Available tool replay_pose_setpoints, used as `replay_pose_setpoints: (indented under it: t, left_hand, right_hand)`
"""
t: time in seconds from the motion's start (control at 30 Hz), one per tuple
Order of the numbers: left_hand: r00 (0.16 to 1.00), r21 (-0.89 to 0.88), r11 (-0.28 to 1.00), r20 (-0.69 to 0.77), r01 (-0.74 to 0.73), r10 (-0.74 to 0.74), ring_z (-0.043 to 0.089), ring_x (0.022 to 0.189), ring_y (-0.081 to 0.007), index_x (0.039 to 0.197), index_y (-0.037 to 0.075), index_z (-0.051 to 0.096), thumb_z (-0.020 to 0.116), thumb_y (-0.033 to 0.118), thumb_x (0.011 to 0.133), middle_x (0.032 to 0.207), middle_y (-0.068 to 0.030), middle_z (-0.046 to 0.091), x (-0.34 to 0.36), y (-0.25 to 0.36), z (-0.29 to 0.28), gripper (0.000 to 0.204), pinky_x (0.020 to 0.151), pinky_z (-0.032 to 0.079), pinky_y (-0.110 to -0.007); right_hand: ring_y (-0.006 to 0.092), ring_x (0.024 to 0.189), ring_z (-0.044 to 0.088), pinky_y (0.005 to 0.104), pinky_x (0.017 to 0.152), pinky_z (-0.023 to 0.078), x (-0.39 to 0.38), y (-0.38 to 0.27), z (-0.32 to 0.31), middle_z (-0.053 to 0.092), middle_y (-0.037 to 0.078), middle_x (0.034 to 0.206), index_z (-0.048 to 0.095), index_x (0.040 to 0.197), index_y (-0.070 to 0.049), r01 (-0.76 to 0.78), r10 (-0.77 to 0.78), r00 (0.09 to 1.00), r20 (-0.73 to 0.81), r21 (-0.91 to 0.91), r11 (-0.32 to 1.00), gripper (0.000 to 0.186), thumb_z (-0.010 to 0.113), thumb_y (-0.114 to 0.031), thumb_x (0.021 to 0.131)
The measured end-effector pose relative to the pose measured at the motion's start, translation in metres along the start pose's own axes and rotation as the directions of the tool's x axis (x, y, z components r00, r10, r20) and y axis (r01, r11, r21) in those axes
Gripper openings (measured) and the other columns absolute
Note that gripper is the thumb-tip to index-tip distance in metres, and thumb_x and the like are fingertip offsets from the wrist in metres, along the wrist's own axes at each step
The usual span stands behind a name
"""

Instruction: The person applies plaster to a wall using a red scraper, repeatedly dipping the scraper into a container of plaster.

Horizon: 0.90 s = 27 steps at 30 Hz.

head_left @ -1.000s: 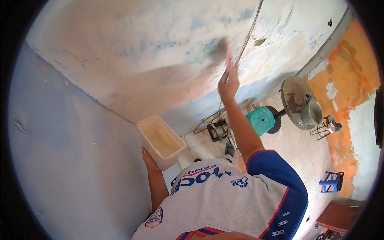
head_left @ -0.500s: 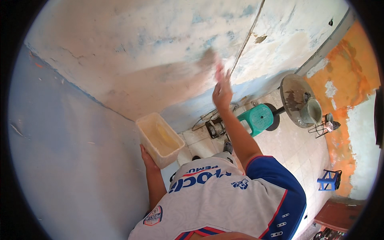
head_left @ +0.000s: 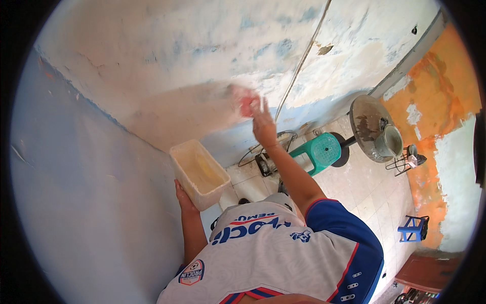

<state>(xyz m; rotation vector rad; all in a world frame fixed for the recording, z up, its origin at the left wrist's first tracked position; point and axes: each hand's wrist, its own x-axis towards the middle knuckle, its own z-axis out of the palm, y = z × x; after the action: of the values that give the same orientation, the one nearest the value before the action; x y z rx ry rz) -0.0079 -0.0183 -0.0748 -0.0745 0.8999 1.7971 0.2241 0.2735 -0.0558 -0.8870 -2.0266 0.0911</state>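
My left hand [head_left: 186,196] grips the side of a rectangular white plastic tub [head_left: 212,191], its fingers partly hidden behind it. The tub tilts with its mouth up. Inside it is pale residue and a yellowish patch that I cannot name. My right hand [head_left: 264,126] reaches out toward the wall, closed on a flat red tool [head_left: 246,102] smeared by motion. The tool appears to be against the patchy white wall [head_left: 192,61], by a broad shadow. Its exact kind does not show.
A cable [head_left: 304,58] runs down the wall. Beyond my right arm stand a green stool [head_left: 326,152] and a round table [head_left: 362,114] with a grey bucket [head_left: 389,142] on it. A blue stool [head_left: 412,230] is farther right. A bluish wall [head_left: 91,192] closes the left side.
My right hand and the red tool have moved left and down along the wall. The tub stays in my left hand, almost in the same place.
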Motion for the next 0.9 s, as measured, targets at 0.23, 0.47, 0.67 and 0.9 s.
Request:
replay_pose_setpoints:
  t: [0.23, 0.47, 0.67, 0.9]
  left_hand:
    - [0.999, 0.005, 0.999, -0.003, 0.048, -0.048, 0.050, 0.136, -0.0328, 0.156, 0.009, 0.036, 0.029, 0.057, 0.108, 0.153, -0.0124, 0.047, -0.002, -0.007, 0.003, 0.068, 0.115, 0.041, -0.046]
    - [0.999, 0.031, 0.999, 0.020, 0.029, -0.030, 0.049, 0.137, -0.0326, 0.156, 0.009, 0.036, 0.029, 0.056, 0.109, 0.153, -0.0127, 0.047, 0.001, -0.011, 0.000, 0.067, 0.114, 0.042, -0.046]
    - [1.000, 0.032, 0.999, 0.000, -0.002, 0.002, 0.050, 0.136, -0.0319, 0.155, 0.009, 0.037, 0.031, 0.056, 0.108, 0.152, -0.0127, 0.048, -0.002, -0.012, -0.010, 0.067, 0.113, 0.043, -0.046]
    - [0.999, 0.001, 1.000, 0.032, 0.019, -0.019, 0.050, 0.136, -0.0312, 0.154, 0.009, 0.038, 0.031, 0.055, 0.109, 0.152, -0.0118, 0.047, -0.006, -0.009, 0.000, 0.064, 0.113, 0.042, -0.045]
  right_hand:
    - [0.0480, 0.139, 0.046, 0.0481, 0.104, 0.049, 0.108, 0.001, -0.048, 0.056, 0.026, 0.142, 0.057, 0.140, -0.001, -0.075, 0.053, 0.917, -0.396, -0.040, 0.996, 0.050, 0.056, 0.004, 0.091]
    - [0.0497, 0.141, 0.042, 0.0495, 0.108, 0.047, 0.027, 0.004, 0.012, 0.057, 0.024, 0.142, 0.053, 0.142, 0.001, 0.057, -0.063, 0.995, -0.081, -0.075, 0.996, 0.053, 0.059, 0.002, 0.090]
    - [0.0477, 0.139, 0.045, 0.0486, 0.101, 0.051, 0.052, -0.002, -0.053, 0.059, 0.021, 0.142, 0.058, 0.142, -0.006, -0.122, 0.128, 0.922, -0.367, 0.040, 0.992, 0.051, 0.056, 0.002, 0.092]
    - [0.0456, 0.141, 0.043, 0.0472, 0.102, 0.052, 0.083, 0.014, -0.011, 0.051, 0.026, 0.147, 0.053, 0.140, 0.003, 0.105, -0.145, 0.966, -0.213, -0.187, 0.977, 0.047, 0.054, 0.001, 0.093]
